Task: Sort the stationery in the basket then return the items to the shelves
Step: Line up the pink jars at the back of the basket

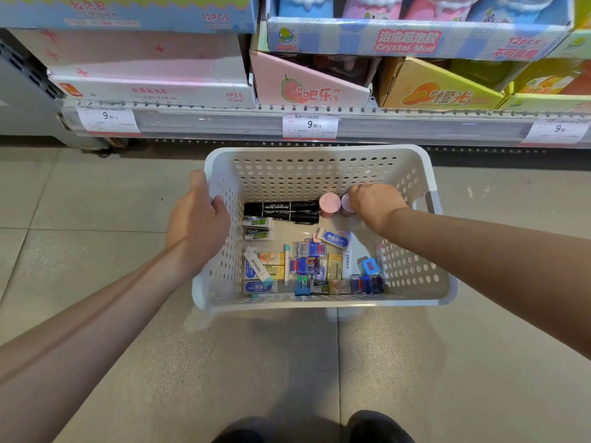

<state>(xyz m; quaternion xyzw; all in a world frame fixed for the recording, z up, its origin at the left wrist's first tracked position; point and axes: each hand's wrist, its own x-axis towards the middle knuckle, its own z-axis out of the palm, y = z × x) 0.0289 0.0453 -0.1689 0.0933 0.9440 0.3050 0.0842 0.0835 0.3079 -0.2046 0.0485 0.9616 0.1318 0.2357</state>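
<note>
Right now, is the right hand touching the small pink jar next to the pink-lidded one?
Touching. The head view shows the right hand over the small pink jar, fingers on it with no gap, beside the pink-lidded jar.

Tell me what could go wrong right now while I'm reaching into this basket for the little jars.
The right hand covers one pink jar beside a second pink jar; lifting one could knock the other over. The basket seems held only by the left hand on its rim, so it might tip. Small erasers lie loose near the front and could slide or spill.
</note>
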